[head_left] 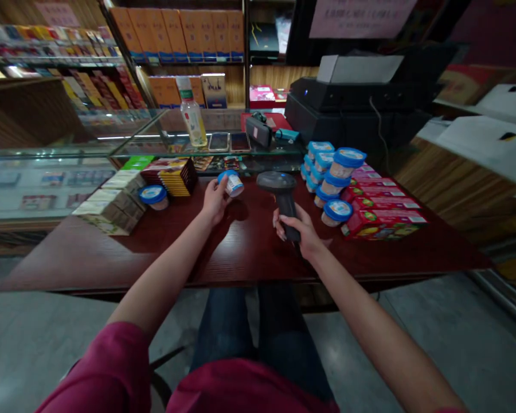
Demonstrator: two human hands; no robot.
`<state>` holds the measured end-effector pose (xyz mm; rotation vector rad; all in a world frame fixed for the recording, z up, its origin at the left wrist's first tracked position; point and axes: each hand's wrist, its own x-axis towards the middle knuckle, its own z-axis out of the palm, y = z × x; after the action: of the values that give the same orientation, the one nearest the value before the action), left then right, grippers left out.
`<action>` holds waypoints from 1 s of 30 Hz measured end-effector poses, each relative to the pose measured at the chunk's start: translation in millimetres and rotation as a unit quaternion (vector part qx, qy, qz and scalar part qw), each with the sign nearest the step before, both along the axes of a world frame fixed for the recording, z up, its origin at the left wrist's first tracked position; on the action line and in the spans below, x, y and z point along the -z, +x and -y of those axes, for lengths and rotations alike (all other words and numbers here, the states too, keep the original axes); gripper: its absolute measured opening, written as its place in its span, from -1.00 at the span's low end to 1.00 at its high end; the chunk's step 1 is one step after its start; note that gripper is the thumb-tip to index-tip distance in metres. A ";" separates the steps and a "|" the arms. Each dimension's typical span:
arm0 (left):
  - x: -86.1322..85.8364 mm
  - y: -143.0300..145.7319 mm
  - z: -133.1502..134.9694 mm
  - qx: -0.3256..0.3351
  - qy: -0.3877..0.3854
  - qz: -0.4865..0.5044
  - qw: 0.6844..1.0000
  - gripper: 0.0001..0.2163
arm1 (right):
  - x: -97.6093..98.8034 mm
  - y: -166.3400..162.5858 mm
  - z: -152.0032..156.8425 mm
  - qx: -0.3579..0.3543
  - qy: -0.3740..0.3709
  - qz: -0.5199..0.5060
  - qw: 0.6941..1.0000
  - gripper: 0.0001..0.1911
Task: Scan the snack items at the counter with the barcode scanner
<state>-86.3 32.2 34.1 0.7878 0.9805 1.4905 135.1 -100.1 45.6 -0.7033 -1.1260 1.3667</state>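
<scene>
My left hand is closed round a small blue-lidded cup, tilted on its side just above the dark red wooden counter. A black handheld barcode scanner is gripped by its handle in my right hand. The scanner's head sits right of the cup, a short gap apart. One more blue-lidded cup stands alone to the left.
Several blue-lidded cups are stacked at the right beside red boxes. Stacked packets and a dark-and-yellow pile lie at the left. Behind are a glass case with a bottle and two phones, and a black printer.
</scene>
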 end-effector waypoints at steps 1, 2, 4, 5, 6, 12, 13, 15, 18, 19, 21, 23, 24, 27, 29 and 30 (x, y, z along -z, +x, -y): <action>1.3 -14.8 -3.0 -0.007 0.002 -0.003 1.000 -0.81 | -0.6 -10.8 -10.1 -0.028 -0.003 0.004 1.000 -0.78; 3.1 -28.1 -6.0 -0.012 0.005 -0.007 1.000 -0.82 | -1.1 -21.4 -20.5 -0.051 -0.006 0.007 0.999 -0.77; 8.0 -50.7 -12.4 -0.018 0.012 -0.016 1.000 -0.79 | -1.2 -42.0 -40.8 -0.078 -0.009 0.008 0.997 -0.77; 11.2 -60.0 -15.6 -0.020 0.013 -0.017 1.000 -0.77 | -0.7 -51.7 -49.8 -0.083 -0.011 0.007 0.996 -0.77; 14.7 -67.9 -18.8 -0.024 0.014 -0.015 0.999 -0.76 | 0.4 -60.6 -57.7 -0.085 -0.012 0.005 0.996 -0.76; 29.9 -90.2 -30.6 -0.001 0.053 -0.023 0.998 -0.63 | 13.9 -89.7 -71.8 -0.086 -0.029 0.038 0.995 -0.71; 30.3 -90.7 -30.7 0.012 0.062 -0.024 0.998 -0.59 | 15.6 -90.2 -70.4 -0.091 -0.031 0.052 0.994 -0.70; 30.0 -90.7 -29.7 0.033 0.074 -0.023 0.996 -0.53 | 17.1 -89.4 -67.2 -0.101 -0.038 0.075 0.991 -0.68; 29.8 -90.2 -27.4 0.051 0.081 -0.022 0.995 -0.50 | 16.4 -87.7 -64.5 -0.083 -0.057 0.084 0.991 -0.64; 30.3 -90.2 -27.0 0.052 0.082 -0.022 0.995 -0.51 | 15.9 -87.6 -64.3 -0.074 -0.063 0.084 0.992 -0.63; 31.9 -90.3 -26.8 0.046 0.081 -0.019 0.995 -0.53 | 15.2 -87.8 -64.4 -0.064 -0.071 0.087 0.992 -0.62; 34.0 -90.5 -27.4 0.036 0.082 -0.019 0.996 -0.55 | 15.2 -88.3 -64.7 -0.065 -0.074 0.091 0.991 -0.61; 34.9 -90.6 -27.8 0.032 0.086 -0.019 0.996 -0.56 | 15.5 -88.4 -64.8 -0.067 -0.074 0.092 0.991 -0.61; 38.0 -90.8 -29.5 0.027 0.106 -0.028 0.994 -0.59 | 16.6 -88.6 -64.8 -0.073 -0.076 0.091 0.990 -0.61; 40.0 -90.4 -30.8 0.021 0.109 -0.053 0.992 -0.61 | 17.3 -88.7 -64.9 -0.075 -0.080 0.091 0.990 -0.63; 40.7 -90.1 -31.0 0.012 0.110 -0.077 0.991 -0.62 | 17.5 -88.7 -65.1 -0.075 -0.082 0.090 0.990 -0.65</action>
<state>-176.3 63.2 -6.6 1.0816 0.9266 1.5519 46.4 -35.0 28.1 -0.8903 -1.2373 1.5600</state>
